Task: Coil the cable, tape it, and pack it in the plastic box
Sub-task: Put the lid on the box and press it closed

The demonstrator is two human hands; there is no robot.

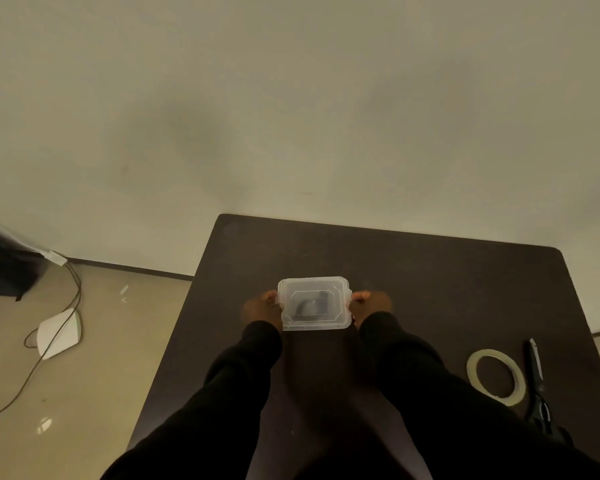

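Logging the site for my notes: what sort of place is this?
Likely a sparse office or workroom: a dark table against a bare wall, tape roll and scissors laid out, cables trailing across the floor.

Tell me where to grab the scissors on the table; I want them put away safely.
Probably take the scissors by the dark handle loops at the near end, coming from the table's near right edge. They lie flat and lengthwise beside the tape roll, blades pointing away, so the handles are closest. Both hands are on the plastic box now.
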